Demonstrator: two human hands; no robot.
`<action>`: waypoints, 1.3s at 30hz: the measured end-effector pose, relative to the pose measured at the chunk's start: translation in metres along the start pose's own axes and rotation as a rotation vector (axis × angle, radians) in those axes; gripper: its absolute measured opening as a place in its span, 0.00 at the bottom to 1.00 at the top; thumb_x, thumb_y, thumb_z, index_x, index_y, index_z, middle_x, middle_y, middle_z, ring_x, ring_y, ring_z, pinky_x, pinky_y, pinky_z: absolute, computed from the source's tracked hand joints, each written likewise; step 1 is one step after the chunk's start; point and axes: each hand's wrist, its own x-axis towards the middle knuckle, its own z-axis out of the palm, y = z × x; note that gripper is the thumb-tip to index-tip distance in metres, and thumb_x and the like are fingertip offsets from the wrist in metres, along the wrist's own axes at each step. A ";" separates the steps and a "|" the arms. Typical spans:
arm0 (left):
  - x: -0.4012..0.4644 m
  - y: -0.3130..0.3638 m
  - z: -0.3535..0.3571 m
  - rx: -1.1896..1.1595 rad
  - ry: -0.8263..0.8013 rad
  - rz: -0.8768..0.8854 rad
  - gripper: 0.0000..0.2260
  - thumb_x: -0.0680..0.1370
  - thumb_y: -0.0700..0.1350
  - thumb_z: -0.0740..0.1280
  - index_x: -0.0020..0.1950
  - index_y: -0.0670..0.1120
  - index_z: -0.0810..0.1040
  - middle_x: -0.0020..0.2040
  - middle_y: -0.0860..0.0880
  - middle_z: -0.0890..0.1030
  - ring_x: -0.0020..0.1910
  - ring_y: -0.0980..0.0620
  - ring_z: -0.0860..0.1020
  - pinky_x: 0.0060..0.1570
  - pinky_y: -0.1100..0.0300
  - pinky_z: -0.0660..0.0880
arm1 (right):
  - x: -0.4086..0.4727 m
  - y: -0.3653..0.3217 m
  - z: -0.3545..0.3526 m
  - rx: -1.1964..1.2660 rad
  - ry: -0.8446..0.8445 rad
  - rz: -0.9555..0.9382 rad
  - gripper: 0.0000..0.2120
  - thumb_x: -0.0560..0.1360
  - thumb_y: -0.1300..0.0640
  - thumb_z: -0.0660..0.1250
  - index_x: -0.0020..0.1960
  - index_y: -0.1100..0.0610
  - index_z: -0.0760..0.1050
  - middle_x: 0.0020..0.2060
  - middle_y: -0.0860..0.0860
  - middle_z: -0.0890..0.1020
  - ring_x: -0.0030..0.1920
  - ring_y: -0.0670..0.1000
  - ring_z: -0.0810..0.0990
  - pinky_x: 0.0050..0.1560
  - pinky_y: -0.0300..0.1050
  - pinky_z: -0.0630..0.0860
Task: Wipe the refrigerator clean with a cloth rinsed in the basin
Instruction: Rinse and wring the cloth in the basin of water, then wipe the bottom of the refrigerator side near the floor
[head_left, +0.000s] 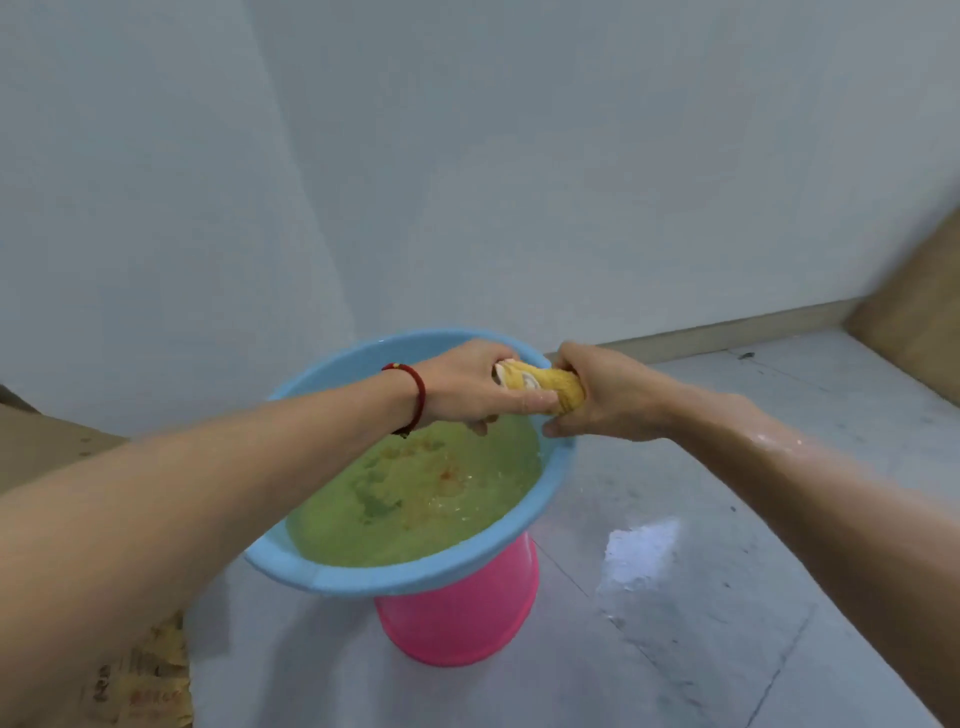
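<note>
A blue basin (332, 574) holds greenish water and stands on an upturned pink bucket (462, 618). Above its far right rim both hands hold a rolled yellow and white cloth (545, 387). My left hand (467, 387), with a red cord at the wrist, grips the cloth's left end. My right hand (608, 397) grips its right end. The cloth looks twisted between the two hands. The refrigerator is out of view.
The basin stands in a corner of white walls on a grey tiled floor (727, 597), wet and shiny to the right. Brown cardboard (57, 452) lies at the left, with printed cardboard (140, 686) at the lower left. A wooden panel (914, 317) leans at the far right.
</note>
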 end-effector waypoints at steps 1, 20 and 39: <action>0.012 0.014 0.010 -0.120 -0.003 0.041 0.14 0.75 0.50 0.76 0.54 0.43 0.79 0.44 0.47 0.80 0.40 0.53 0.80 0.41 0.56 0.82 | -0.018 0.012 -0.015 0.090 -0.061 0.093 0.23 0.69 0.47 0.81 0.54 0.55 0.73 0.44 0.49 0.80 0.41 0.52 0.77 0.38 0.43 0.71; 0.067 0.250 0.190 -0.363 -0.453 0.354 0.35 0.71 0.27 0.74 0.73 0.46 0.66 0.59 0.39 0.82 0.56 0.44 0.84 0.56 0.51 0.82 | -0.294 0.136 -0.081 1.156 0.492 0.355 0.25 0.78 0.66 0.70 0.74 0.54 0.73 0.65 0.57 0.81 0.64 0.58 0.79 0.70 0.62 0.74; -0.001 0.363 0.361 -0.667 -0.599 0.283 0.37 0.68 0.27 0.64 0.70 0.58 0.77 0.62 0.45 0.77 0.59 0.42 0.76 0.64 0.33 0.74 | -0.486 0.227 -0.161 1.148 0.603 0.245 0.18 0.82 0.54 0.69 0.68 0.63 0.79 0.64 0.62 0.82 0.67 0.63 0.80 0.71 0.63 0.75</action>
